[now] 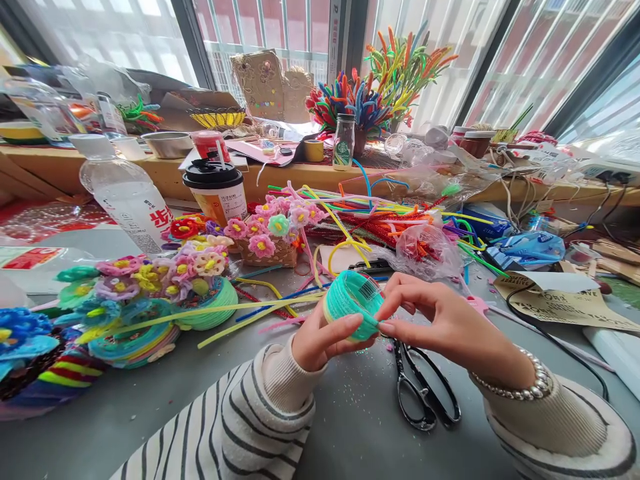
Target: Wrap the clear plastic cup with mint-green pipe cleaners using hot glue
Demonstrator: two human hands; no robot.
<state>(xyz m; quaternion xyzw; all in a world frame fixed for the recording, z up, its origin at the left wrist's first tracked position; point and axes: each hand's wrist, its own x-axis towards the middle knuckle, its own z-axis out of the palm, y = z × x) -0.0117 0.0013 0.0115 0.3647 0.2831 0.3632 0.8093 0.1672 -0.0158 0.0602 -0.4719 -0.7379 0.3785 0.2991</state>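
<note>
A round cup wrapped in turquoise pipe cleaner point(345, 303) is held tilted above the grey table, its opening toward the upper right and a barcode showing on the inner wall. My left hand point(320, 333) wraps around its lower left side, thumb across the front. With thumb and index finger, my right hand point(425, 310) pinches at the cup's right rim, where a bit of turquoise pipe cleaner seems to be between the fingertips. Black-handled scissors point(425, 390) lie just below my right hand, blades partly hidden under it.
Pots of pipe cleaner flowers point(120, 293) stand at the left, near a water bottle point(125, 193) and a lidded paper cup point(215, 190). Loose colourful pipe cleaners point(350, 227) pile up behind my hands. Sandpaper point(565, 300) and a black cable point(545, 340) lie at the right.
</note>
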